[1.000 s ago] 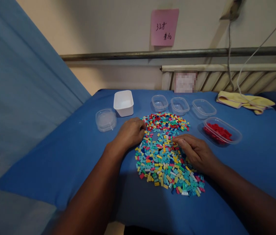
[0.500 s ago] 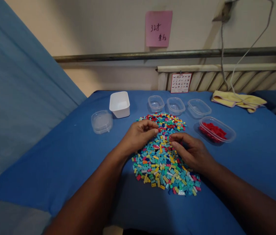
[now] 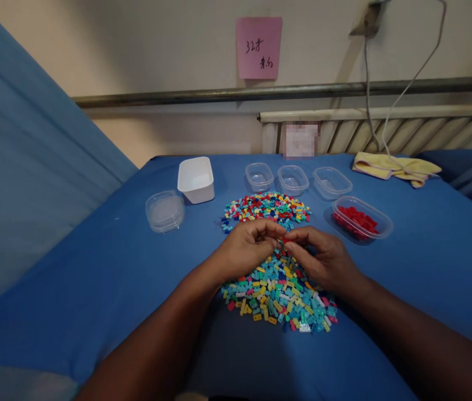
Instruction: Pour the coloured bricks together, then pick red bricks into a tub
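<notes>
A large pile of small toy building bricks (image 3: pixel 277 289) in mixed colours lies in front of me, mostly turquoise and yellow at the near end. Over its middle, my right hand (image 3: pixel 323 256) pinches a small red brick (image 3: pixel 285 240) between thumb and fingers. My left hand (image 3: pixel 248 245) meets it there, its fingers curled towards the thumb close beside that brick. What sits between the left fingertips is too small to make out. Further right, a clear tub (image 3: pixel 384 227) holds many red bricks (image 3: pixel 356 219).
Three clear tubs (image 3: pixel 259 177) stand in a row behind the pile. A white bin (image 3: pixel 196 195) and stacked clear lids or tubs (image 3: pixel 165 211) are at left. A yellow cloth (image 3: pixel 394 165) lies at the back right, by a hanging cable (image 3: pixel 411 92). Blue cloth (image 3: pixel 135 278) covers the table.
My left hand has come down and right, so both hands' fingertips now nearly meet over the pile. The far bricks are more exposed. The whole view has shifted slightly.
</notes>
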Tool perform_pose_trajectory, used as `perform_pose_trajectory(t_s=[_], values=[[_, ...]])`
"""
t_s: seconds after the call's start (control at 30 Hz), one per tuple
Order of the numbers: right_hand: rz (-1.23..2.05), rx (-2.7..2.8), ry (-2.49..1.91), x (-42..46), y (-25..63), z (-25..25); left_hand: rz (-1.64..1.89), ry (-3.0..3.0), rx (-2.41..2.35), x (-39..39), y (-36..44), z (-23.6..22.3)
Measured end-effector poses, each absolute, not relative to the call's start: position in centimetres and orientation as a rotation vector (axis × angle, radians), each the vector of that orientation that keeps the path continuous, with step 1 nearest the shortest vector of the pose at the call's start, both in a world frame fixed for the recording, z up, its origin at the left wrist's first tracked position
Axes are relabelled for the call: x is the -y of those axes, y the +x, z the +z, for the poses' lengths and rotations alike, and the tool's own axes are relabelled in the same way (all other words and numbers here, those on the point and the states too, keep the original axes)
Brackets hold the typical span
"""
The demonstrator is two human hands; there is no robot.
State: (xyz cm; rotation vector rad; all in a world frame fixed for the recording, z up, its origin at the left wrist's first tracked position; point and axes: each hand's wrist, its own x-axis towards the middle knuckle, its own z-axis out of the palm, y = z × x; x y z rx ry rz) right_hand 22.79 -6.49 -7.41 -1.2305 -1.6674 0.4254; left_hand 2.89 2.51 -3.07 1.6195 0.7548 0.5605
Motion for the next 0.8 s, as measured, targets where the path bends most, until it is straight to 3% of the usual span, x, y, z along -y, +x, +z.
perform_pose_trajectory(t_s=[0.27,0.5,0.8], values=[[0.383,1.679,-1.289,7.1,23.6,-6.2,0.967,1.91,-1.246,-6.8,-0.2,-3.0],[0.171,1.756,-1.303,6.9,24.8,-5.8,0.389,2.466,-1.529,-7.2,-1.3,-3.4],[-0.363,1.561,-1.582,6.8,30.5,-2.7,0.293,2.636,-1.48,-6.7,-1.0,-3.5]])
